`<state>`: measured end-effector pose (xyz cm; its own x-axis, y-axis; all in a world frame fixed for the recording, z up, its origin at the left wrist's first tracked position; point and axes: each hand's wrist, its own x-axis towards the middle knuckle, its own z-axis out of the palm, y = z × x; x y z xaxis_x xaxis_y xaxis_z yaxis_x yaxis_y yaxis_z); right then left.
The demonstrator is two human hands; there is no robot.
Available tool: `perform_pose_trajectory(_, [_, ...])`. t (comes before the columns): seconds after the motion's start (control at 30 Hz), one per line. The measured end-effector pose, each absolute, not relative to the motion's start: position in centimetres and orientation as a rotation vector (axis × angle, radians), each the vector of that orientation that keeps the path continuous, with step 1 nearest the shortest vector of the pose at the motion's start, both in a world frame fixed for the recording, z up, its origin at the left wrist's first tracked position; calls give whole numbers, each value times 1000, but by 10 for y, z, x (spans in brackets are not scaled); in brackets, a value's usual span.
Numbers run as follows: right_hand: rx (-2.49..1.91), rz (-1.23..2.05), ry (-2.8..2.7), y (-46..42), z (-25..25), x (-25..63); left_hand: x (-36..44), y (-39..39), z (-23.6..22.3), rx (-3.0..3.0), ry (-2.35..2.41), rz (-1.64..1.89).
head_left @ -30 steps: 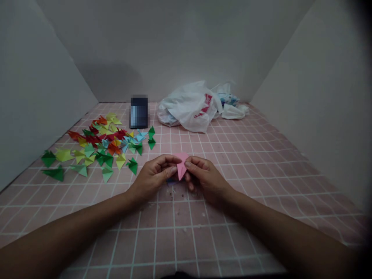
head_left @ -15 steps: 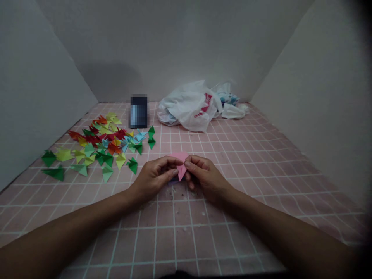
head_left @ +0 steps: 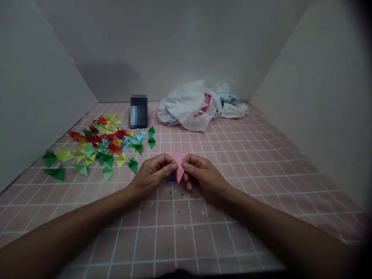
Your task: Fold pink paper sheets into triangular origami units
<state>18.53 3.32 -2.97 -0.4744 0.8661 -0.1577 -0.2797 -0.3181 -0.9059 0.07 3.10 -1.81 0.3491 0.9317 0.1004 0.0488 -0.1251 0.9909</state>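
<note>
Between my hands is a piece of pink origami paper [head_left: 179,162], folded to a narrow point that faces me. My left hand [head_left: 155,170] pinches its left edge between thumb and fingers. On the opposite edge, the thumb and forefinger of my right hand [head_left: 203,174] are closed as well. Fingers cover parts of both sides of the paper. Something dark bluish [head_left: 170,179] shows in a small patch beneath my left fingers; its kind is hidden.
Several folded paper cranes [head_left: 104,157] in green, yellow, red, orange and blue lie at the left. Behind them stands a dark pixelated rectangular object [head_left: 138,112]. A white plastic bag [head_left: 188,106] rests near the back wall. Pink checked cloth [head_left: 232,162] covers the surface, with walls around it.
My left thumb and fingers have closed onto the paper's left edge. The pink paper has shifted slightly left and its folded point shows more. The cranes and bag have stayed put.
</note>
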Motion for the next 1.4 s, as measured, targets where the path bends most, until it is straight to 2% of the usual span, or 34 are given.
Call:
perform_pose_trajectory(0.33, [-957, 1297, -1637, 32, -22, 190, 0, 34, -24, 1197, 959, 906])
perform_pose_trajectory(0.43, [-973, 1233, -1758, 34, -23, 192, -1, 33, -23, 1176, 957, 898])
perform_pose_trajectory(0.57, [-980, 1255, -1683, 36, -26, 191, -1, 34, -20, 1229, 950, 869])
perform_pose_trajectory(0.83, [-1002, 1564, -1290, 41, -28, 188, 1, 35, -26, 1296, 844, 834])
perform_pose_trajectory(1.2, [-832, 1672, -1385, 41, -25, 190, -3, 38, -26, 1267, 794, 944])
perform_pose_trajectory(1.4, [-832, 1621, -1428, 40, -27, 188, -1, 38, -24, 1123, 796, 928])
